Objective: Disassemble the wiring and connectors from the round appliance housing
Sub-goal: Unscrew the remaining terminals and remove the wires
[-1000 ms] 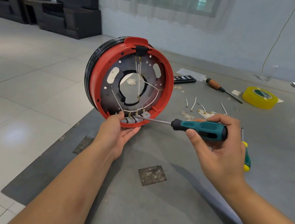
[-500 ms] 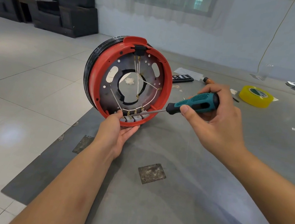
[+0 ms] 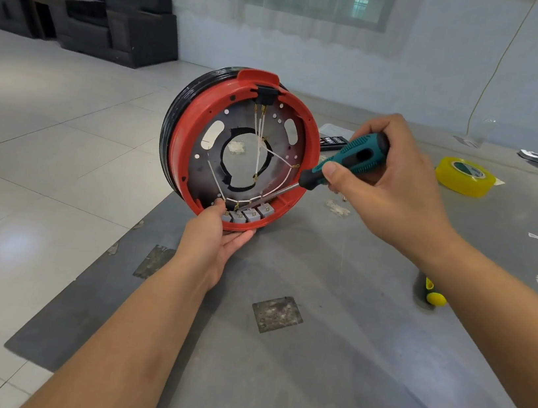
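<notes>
Red round housing stands on edge at table corner, my left hand gripping its bottom rim. Right hand grips teal screwdriver, tip at grey connectors beside white wires.

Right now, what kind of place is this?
Probably an informal repair bench in a tiled room: a grey metal table bearing yellow tape, black armchairs behind, and the right hand working a screwdriver on the red housing.

housing rim: red, black outer band
inner plate: dark grey, pale cut-outs
wires: white, brass-coloured tips
connectors: grey
screwdriver: teal and black handle
tape roll: yellow
counter: grey
armchairs: black
</notes>
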